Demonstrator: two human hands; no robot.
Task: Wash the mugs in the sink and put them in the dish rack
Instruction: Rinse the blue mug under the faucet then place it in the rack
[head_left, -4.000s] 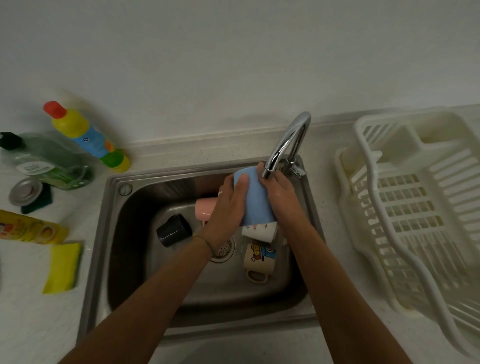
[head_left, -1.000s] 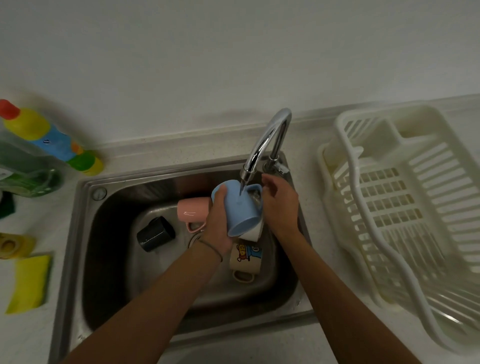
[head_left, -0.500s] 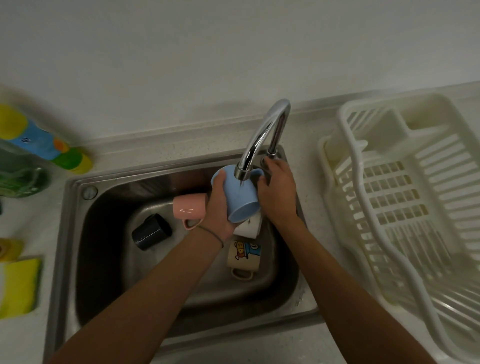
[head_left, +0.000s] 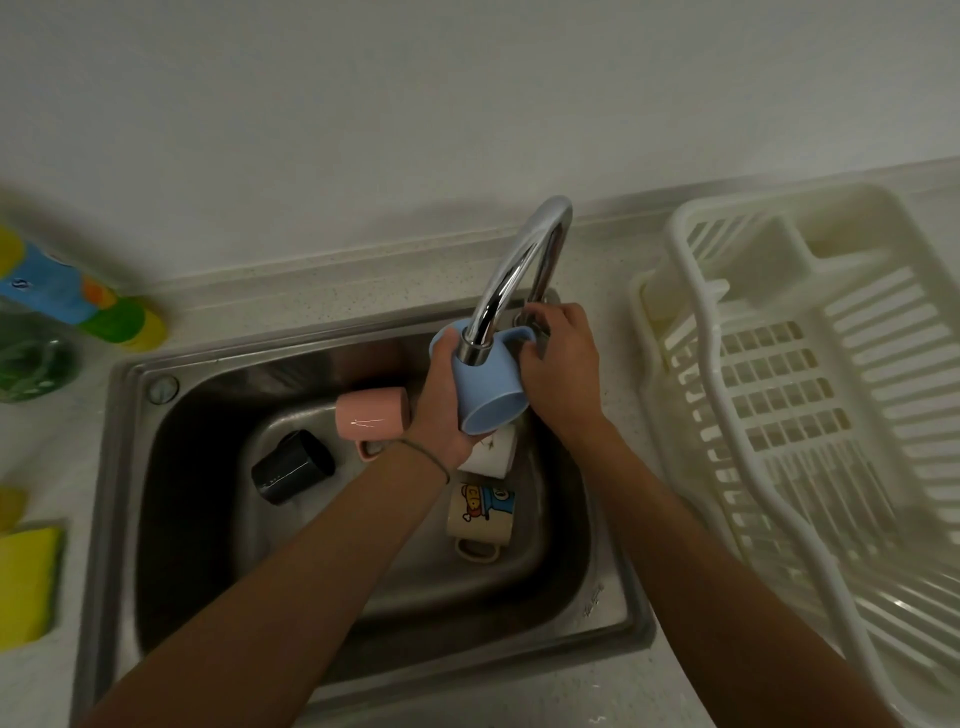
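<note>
Pale blue and matte, the smooth cylindrical mug (head_left: 488, 395) sits in the left hand (head_left: 441, 410), whose fingers wrap round its far side while the palm cups the wall. The mug is tilted: its long axis runs from the flat base, low and toward the camera, up to the mouth at the spout of the curved, polished chrome tap (head_left: 511, 275). Its handle points right, toward the right hand (head_left: 563, 369), whose fingers curl at the tap's base beside that handle; what they grip I cannot tell.

Below, the brushed stainless-steel sink (head_left: 124, 467) holds four more mugs on their sides: a salmon-pink mug (head_left: 371, 413) touching the left wrist, a glossy black mug (head_left: 291, 467) further left, a white mug (head_left: 493, 452) directly under the blue one, and a beige cartoon-printed mug (head_left: 480, 512) with its handle toward the camera.

To the right, on the speckled counter, stands the cream slatted plastic dish rack (head_left: 810, 395).

At the left edge lie a yellow sponge (head_left: 26, 582) and blurred bright bottles (head_left: 62, 296).
</note>
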